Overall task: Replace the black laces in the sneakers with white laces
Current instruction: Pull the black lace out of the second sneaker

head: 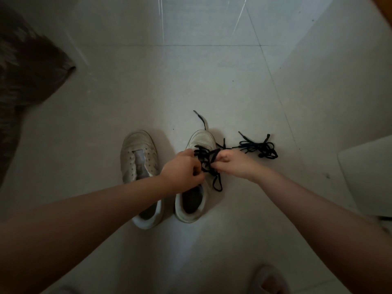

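Two white sneakers stand side by side on the tiled floor, toes pointing away from me. The left sneaker (139, 153) has bare eyelets and no lace. The right sneaker (201, 137) still carries a loosened black lace (206, 160) across its tongue, with one end trailing past the toe. My left hand (183, 174) pinches that lace from the left. My right hand (235, 164) grips it from the right. A loose black lace (257, 147) lies in a heap on the floor just right of the shoe. No white laces are in view.
A dark fuzzy fabric (25, 77) fills the left edge. A flat white object (369, 175) lies at the right edge. A slippered foot (270, 280) shows at the bottom. Pale floor tiles (191, 81) stretch beyond the shoes.
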Tool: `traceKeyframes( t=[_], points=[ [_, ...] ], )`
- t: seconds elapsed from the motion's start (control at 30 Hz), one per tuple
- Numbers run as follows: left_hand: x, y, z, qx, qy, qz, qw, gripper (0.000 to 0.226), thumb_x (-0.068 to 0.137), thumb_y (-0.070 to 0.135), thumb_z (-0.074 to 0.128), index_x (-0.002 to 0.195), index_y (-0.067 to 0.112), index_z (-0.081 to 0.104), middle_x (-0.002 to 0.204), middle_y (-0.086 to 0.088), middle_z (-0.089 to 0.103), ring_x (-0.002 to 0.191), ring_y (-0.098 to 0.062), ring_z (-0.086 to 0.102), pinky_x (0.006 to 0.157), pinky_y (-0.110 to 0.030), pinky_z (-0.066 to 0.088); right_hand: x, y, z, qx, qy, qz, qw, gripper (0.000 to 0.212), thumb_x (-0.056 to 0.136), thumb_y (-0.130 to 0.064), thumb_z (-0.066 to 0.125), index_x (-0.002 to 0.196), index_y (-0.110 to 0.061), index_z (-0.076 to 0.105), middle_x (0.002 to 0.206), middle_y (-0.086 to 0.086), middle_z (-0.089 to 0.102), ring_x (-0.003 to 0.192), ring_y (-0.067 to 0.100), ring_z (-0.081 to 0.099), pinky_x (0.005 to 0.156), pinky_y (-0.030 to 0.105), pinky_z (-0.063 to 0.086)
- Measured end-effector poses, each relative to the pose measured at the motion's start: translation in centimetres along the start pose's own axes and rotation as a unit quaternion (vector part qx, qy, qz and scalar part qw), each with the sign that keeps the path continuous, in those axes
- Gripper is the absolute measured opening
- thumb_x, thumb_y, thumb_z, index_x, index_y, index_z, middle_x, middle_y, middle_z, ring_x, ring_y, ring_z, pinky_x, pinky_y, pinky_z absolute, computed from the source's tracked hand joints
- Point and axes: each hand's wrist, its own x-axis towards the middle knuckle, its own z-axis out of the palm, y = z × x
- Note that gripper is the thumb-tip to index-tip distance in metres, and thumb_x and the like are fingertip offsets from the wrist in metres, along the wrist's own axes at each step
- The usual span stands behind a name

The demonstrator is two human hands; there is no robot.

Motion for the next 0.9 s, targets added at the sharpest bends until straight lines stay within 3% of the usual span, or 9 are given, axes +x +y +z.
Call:
traceKeyframes(
  t=[0.17,0.23,0.37,0.5,0.63,0.73,0.8,0.87,0.9],
  points=[
    [0.0,0.1,-0.1,-0.005,-0.001,-0.003,1.000,0.020,0.083,0.029,0.061,0.068,0.018,0.054,0.089,0.000,0.040,0.077,-0.013,0.040,0.069,-0.029,0.043,0.7,-0.1,0.5,-0.151,-0.036,-0.010,0.988,0.025,0.083,-0.039,0.067,0.086,-0.015,0.062,0.073,-0.006,0.057,0.068,0.008,0.053,0.059,0.023,0.038],
    [-0.1,0.1,-0.1,-0.006,0.001,-0.003,1.000,0.019,0.083,0.028,0.061,0.069,0.017,0.055,0.088,0.000,0.040,0.077,-0.013,0.040,0.069,-0.029,0.043,0.7,-0.2,0.3,-0.135,-0.043,-0.015,0.990,0.023,0.085,-0.040,0.064,0.085,-0.016,0.064,0.074,-0.005,0.056,0.068,0.008,0.051,0.061,0.024,0.038],
    [-0.3,0.1,-0.1,0.000,0.009,-0.006,1.000,0.020,0.083,0.027,0.060,0.068,0.017,0.053,0.088,0.001,0.039,0.077,-0.013,0.040,0.066,-0.027,0.042,-0.2,0.3,-0.4,0.195,-0.107,0.021,0.975,0.013,0.094,-0.024,0.055,0.085,-0.015,0.057,0.070,-0.003,0.050,0.065,0.008,0.045,0.063,0.023,0.034],
    [-0.5,0.1,0.0,0.016,0.015,-0.004,1.000,0.023,0.085,0.029,0.058,0.067,0.017,0.049,0.089,0.002,0.038,0.077,-0.012,0.038,0.062,-0.026,0.037,-0.8,0.9,-0.8,0.489,-0.098,0.048,0.866,0.009,0.087,-0.022,0.051,0.079,-0.018,0.048,0.064,-0.004,0.048,0.061,0.008,0.045,0.052,0.020,0.030],
    [-0.5,-0.1,0.0,0.017,0.015,-0.003,1.000,0.023,0.086,0.030,0.058,0.069,0.017,0.050,0.089,0.003,0.037,0.075,-0.011,0.037,0.062,-0.025,0.035,-0.7,0.7,-4.9,0.636,0.040,0.018,0.770,0.014,0.087,-0.024,0.052,0.076,-0.018,0.047,0.067,-0.003,0.055,0.066,0.009,0.055,0.058,0.021,0.042],
    [-0.4,-0.1,0.0,0.022,0.010,0.002,1.000,0.021,0.086,0.030,0.058,0.071,0.016,0.054,0.090,0.003,0.038,0.074,-0.010,0.037,0.062,-0.024,0.035,-0.4,1.2,-5.0,0.616,0.068,0.051,0.783,0.027,0.099,-0.026,0.042,0.073,-0.017,0.044,0.068,-0.001,0.062,0.078,0.014,0.065,0.077,0.033,0.049],
    [-0.4,-0.1,0.1,0.023,0.011,0.004,1.000,0.021,0.086,0.030,0.058,0.072,0.015,0.055,0.091,0.003,0.039,0.075,-0.010,0.037,0.062,-0.025,0.037,-0.3,0.9,-3.5,0.595,0.042,0.076,0.799,0.029,0.101,-0.026,0.040,0.074,-0.014,0.043,0.059,0.001,0.056,0.066,0.016,0.063,0.079,0.039,0.051],
    [-0.4,-0.1,0.0,0.022,0.014,0.004,1.000,0.022,0.086,0.030,0.058,0.070,0.016,0.052,0.090,0.002,0.038,0.075,-0.011,0.037,0.062,-0.025,0.035,-0.2,0.0,-1.8,0.527,0.027,0.092,0.844,0.029,0.100,-0.026,0.043,0.075,-0.013,0.042,0.056,0.002,0.044,0.056,0.015,0.050,0.075,0.036,0.054],
    [-0.4,-0.1,0.0,0.020,0.013,0.003,1.000,0.022,0.086,0.030,0.059,0.069,0.017,0.051,0.089,0.003,0.037,0.075,-0.011,0.037,0.061,-0.025,0.035,-0.2,-0.3,-1.2,0.444,0.033,0.087,0.891,0.027,0.098,-0.028,0.047,0.078,-0.012,0.044,0.060,0.002,0.043,0.057,0.014,0.047,0.072,0.033,0.054]
  ],
)
